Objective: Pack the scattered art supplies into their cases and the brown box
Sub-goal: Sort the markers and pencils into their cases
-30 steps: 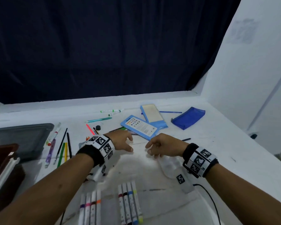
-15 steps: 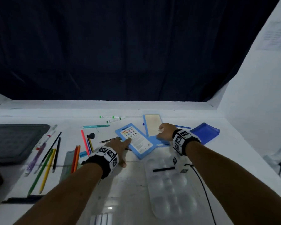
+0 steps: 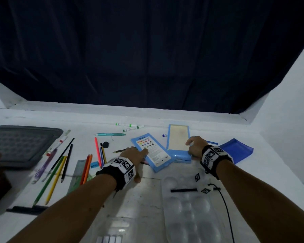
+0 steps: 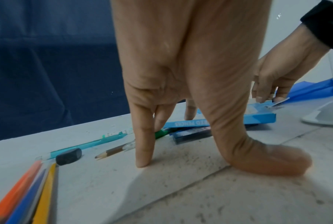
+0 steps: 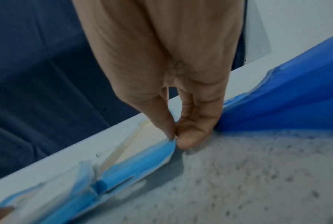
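The right edge of the open light-blue pencil case, lying at the centre back of the white table, is pinched by the right hand. The left hand is spread flat, fingers straight, its fingertips pressed on the table and on the printed case lid just beside the case.

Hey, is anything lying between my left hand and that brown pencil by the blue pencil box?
Nothing visible does. The left hand is planted on the table, and the brown pencil lies just beyond its little finger, with no object seen between them.
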